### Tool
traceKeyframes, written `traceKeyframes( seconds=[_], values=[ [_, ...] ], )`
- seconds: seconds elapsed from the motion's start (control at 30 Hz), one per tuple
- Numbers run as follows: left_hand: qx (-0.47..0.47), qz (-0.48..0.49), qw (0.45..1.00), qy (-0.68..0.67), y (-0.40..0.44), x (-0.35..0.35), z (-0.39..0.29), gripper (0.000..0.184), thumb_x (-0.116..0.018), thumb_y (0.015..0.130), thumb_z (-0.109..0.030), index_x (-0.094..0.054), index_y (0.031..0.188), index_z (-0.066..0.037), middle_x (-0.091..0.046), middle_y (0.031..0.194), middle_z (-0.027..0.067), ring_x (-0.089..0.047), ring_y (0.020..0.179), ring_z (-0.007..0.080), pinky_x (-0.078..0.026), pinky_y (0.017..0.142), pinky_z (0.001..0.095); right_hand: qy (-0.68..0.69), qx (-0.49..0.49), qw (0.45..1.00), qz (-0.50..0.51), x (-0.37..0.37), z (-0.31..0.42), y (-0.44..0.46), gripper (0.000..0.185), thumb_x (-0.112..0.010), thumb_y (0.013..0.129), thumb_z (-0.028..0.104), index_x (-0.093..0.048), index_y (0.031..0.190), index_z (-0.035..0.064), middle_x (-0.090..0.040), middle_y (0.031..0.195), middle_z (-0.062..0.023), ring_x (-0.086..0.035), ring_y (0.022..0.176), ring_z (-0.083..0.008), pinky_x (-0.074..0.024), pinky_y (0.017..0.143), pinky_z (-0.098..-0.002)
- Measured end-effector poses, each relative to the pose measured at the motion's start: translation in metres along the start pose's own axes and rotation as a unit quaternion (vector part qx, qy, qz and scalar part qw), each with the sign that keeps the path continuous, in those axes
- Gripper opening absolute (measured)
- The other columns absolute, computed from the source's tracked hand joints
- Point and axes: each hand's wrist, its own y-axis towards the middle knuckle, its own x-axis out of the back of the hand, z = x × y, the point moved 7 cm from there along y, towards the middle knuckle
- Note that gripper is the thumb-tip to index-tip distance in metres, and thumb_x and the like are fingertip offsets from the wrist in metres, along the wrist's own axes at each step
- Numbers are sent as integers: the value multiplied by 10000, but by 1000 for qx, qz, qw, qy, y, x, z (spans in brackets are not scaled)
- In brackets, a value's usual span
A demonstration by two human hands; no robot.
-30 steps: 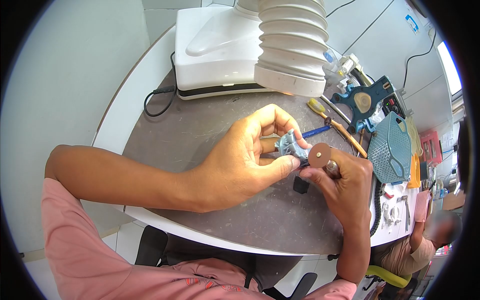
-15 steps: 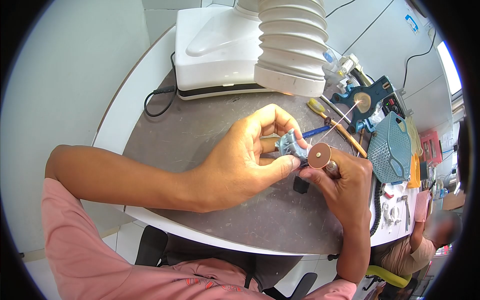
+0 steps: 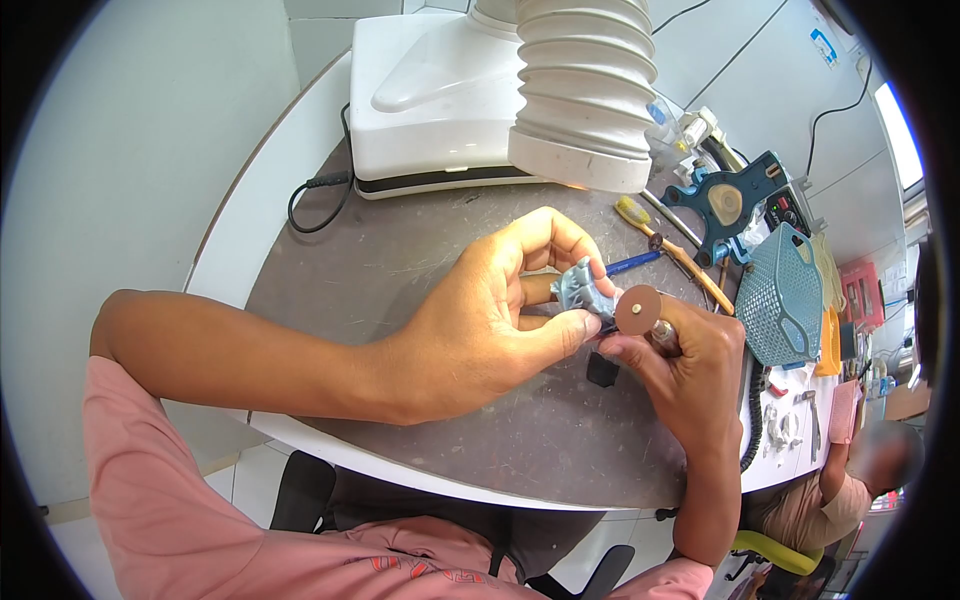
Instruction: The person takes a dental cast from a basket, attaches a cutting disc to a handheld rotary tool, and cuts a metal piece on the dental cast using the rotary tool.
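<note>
Between the thumb and fingers of my left hand (image 3: 500,305) is a small grey-blue dental piece (image 3: 583,288) with a bumpy surface. My right hand (image 3: 692,362) is wrapped round a rotary handpiece (image 3: 664,338), most of it hidden by the fingers. A round brown disc (image 3: 638,310) with a pale centre sits at the tool's tip, close beside the right side of the dental piece; whether they touch I cannot tell. Below the two hands, a small black block (image 3: 602,370) lies on the grey tabletop (image 3: 480,440).
A white corrugated hose (image 3: 585,90) hangs above my hands, beside a white machine (image 3: 435,110). To the right are a brush (image 3: 690,265), a blue pen-like tool (image 3: 633,263), a teal frame (image 3: 722,205) and a blue basket (image 3: 780,295). Another person (image 3: 830,490) sits at far right.
A bright streak that ran up and right from the disc half a second ago does not show now. Both hands keep almost the same place and hold.
</note>
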Motion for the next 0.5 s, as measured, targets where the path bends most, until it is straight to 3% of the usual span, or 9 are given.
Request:
traceKeyframes(
  seconds=[0.5],
  values=[
    [22, -7, 1000, -18, -1, 0, 0, 340, -618, 908, 7, -438, 1197, 2, -519, 1178, 89, -553, 1122, 139, -499, 962, 288, 9, 5, 1000, -14, -1, -2, -1, 486, -843, 701, 410, -536, 631, 39, -473, 518, -61, -458, 434, -192, -344, 437, -331]
  ],
)
